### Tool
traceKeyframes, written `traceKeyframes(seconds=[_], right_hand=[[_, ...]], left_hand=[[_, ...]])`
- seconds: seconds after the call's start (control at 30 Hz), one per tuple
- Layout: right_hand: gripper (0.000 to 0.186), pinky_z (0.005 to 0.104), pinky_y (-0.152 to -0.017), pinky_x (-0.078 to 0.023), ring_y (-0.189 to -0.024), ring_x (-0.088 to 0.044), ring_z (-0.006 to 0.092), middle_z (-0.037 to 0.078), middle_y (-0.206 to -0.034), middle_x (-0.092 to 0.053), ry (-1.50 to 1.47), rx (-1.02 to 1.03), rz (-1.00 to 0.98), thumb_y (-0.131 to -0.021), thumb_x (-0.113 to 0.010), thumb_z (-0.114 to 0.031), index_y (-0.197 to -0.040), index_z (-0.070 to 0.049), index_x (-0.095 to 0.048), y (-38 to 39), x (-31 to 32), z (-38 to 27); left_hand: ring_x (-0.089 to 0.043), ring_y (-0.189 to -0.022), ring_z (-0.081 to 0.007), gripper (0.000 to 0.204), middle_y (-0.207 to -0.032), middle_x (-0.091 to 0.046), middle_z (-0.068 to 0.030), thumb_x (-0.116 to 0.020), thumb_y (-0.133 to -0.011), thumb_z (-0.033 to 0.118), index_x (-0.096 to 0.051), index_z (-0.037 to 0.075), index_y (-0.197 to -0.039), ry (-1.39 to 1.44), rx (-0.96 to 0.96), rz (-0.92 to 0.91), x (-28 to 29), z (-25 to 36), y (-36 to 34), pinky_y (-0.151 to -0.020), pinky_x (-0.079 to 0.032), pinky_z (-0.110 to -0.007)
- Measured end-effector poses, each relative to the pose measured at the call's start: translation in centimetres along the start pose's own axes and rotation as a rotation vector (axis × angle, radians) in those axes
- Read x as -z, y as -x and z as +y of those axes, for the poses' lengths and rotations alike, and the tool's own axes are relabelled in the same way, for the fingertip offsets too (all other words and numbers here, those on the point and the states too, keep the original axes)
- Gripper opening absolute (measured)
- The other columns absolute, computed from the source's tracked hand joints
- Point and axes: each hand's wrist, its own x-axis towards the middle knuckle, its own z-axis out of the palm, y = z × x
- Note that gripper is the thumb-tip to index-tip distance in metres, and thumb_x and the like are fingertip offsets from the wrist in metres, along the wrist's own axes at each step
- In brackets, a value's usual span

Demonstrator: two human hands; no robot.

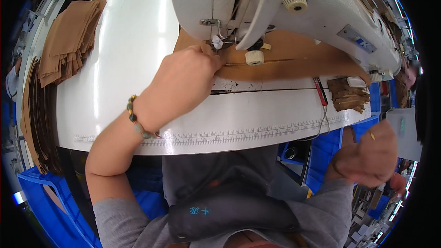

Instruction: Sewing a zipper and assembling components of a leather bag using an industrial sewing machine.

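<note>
My left hand (187,76), with a beaded bracelet at the wrist, has its fingers closed on tan fabric (285,66) beside the presser foot of a white sewing machine (303,23); its fingertips are partly hidden. The fabric lies under the machine and stretches to the right, with a long seam along it. My right hand (367,154) is off the table's front edge at the lower right, away from the fabric, blurred, its fingers not clear. Red-handled snips (320,89) and a bundle of brown strips (347,96) lie right of the needle area.
The white table (115,101) has a printed scale along its curved front edge. Stacks of brown pieces (69,36) and longer dark pieces (41,115) sit at the left. Blue bins (55,197) stand below, on both sides. A grey apron (220,179) covers my front.
</note>
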Motion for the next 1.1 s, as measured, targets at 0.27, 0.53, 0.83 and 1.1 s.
traceKeyframes(seconds=[0.27,0.53,0.83,1.1], right_hand=[[0.038,0.0414,-0.079,-0.055,-0.094,-0.067,0.0308,0.012,-0.104,-0.07,0.401,-0.325,0.405,-0.077,-0.082,-0.022,-0.106,-0.001,-0.07,-5.0,-7.4,3.1],[0.048,0.0433,-0.105,-0.052,-0.129,-0.062,0.0322,0.016,-0.129,-0.067,0.486,-0.294,0.281,-0.083,-0.071,-0.011,-0.129,0.0,-0.066,-9.8,-15.6,10.3],[0.05,0.0446,-0.101,-0.052,-0.115,-0.064,0.0358,0.009,-0.137,-0.065,0.329,-0.488,0.151,-0.083,-0.068,-0.005,-0.133,-0.006,-0.065,-10.7,-15.2,10.4],[0.03,0.046,-0.084,-0.053,-0.096,-0.064,0.0372,0.017,-0.096,-0.068,0.215,-0.332,0.41,-0.089,-0.072,-0.013,-0.117,-0.003,-0.072,-11.4,-15.2,11.5]], left_hand=[[-0.073,-0.089,-0.0317,0.019,-0.095,-0.076,-0.0123,-0.066,-0.095,0.015,-0.081,0.007,-0.104,0.197,-0.018,-0.097,1.5,-1.8,-1.3,-0.08,-0.059,-0.041],[-0.064,-0.112,-0.0221,0.051,-0.136,-0.07,-0.0052,-0.072,-0.082,0.006,-0.069,0.006,-0.133,-0.099,-0.133,0.037,-1.4,-1.6,2.4,-0.089,-0.057,-0.034],[-0.069,-0.099,-0.0226,0.034,-0.114,-0.074,-0.0033,-0.081,-0.081,0.018,-0.073,0.01,-0.114,-0.192,-0.582,0.342,-1.4,-2.0,8.9,-0.078,-0.058,-0.033],[-0.048,-0.137,-0.032,0.038,-0.139,-0.062,-0.0084,-0.07,-0.091,0.025,-0.067,0.009,-0.125,-0.11,-0.091,0.267,-2.9,-6.7,3.9,-0.098,-0.042,-0.047]])
